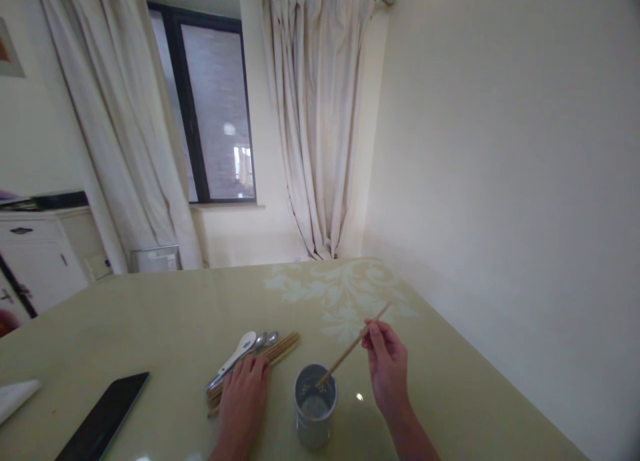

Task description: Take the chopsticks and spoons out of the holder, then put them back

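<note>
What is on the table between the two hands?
In the head view, a grey cup stands between the left hand and the right hand. The right hand's chopstick dips its lower end into that cup.

We find no readable text, labels, brands or numbers anywhere. The phone (103, 418) left of the cup (315, 406) has a dark, blank screen. The white spoon (237, 356) just left of the cup carries a small blue mark, too small for us to read. The cup itself shows no print.
</note>
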Motion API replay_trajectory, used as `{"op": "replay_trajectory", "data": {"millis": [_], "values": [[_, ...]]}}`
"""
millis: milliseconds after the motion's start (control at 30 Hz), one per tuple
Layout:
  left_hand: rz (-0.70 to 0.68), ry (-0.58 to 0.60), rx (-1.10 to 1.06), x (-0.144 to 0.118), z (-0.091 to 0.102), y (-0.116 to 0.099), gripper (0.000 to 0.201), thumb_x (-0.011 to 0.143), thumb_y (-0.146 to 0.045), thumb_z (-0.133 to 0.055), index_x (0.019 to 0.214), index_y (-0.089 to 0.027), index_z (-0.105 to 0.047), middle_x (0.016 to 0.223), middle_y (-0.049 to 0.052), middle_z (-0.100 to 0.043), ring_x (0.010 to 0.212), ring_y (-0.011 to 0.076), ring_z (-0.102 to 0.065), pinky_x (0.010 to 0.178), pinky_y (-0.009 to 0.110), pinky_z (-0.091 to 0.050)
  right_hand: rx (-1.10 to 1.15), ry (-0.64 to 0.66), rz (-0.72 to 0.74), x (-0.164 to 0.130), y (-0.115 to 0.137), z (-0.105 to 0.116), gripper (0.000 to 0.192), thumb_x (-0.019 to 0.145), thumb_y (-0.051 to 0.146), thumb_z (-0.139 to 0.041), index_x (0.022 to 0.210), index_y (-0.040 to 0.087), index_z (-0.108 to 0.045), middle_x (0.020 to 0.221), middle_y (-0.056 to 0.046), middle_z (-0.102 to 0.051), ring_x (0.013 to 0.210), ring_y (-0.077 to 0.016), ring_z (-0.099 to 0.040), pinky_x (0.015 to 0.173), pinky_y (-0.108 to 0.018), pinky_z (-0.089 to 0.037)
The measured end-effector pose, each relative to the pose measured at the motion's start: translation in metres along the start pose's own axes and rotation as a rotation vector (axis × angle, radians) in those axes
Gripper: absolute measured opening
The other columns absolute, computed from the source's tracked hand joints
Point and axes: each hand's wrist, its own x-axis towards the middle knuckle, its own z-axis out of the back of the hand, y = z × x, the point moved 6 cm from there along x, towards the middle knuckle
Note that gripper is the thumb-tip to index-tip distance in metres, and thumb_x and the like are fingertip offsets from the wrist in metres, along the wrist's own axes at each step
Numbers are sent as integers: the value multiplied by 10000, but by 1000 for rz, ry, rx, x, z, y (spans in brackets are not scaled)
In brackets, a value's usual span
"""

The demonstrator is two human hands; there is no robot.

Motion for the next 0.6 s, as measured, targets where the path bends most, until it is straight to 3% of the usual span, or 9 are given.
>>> {"op": "replay_trajectory", "data": {"millis": [167,333,467,600], "values": [[-7,86,-136,1,-9,-2,327,1030,-237,-432,994,-229,-756,1070,82,-758,1060,271,-695,935,414,-512,-160,186,-36,-20,-10,-25,419,750,593,-875,850,188,-840,705,-56,-717,629,-176,-585,590,-294,-520],[-32,74,-170,-3,-4,-13,330,1025,-223,-421,1008,-232,-751,1106,85,-760,1095,274,-690,975,434,-519,-255,385,-100,-37,-17,-45,395,793,574,-849,951,213,-869,762,-60,-748,666,-191,-607,591,-293,-499],[-67,11,-222,-5,-4,-20,383,1004,-149,-397,1131,-247,-744,1163,72,-775,1122,254,-717,989,419,-555,-201,398,-154,-39,-28,-49,502,788,569,-857,1152,225,-822,858,-73,-788,706,-193,-636,629,-293,-512],[-130,-79,-343,-7,-5,-28,443,996,-128,-377,1224,-259,-733,1193,67,-771,1130,226,-732,975,366,-595,-287,349,-217,-39,-49,-43,480,822,627,-791,1014,188,-825,833,-75,-775,664,-185,-624,637,-303,-515]]}}
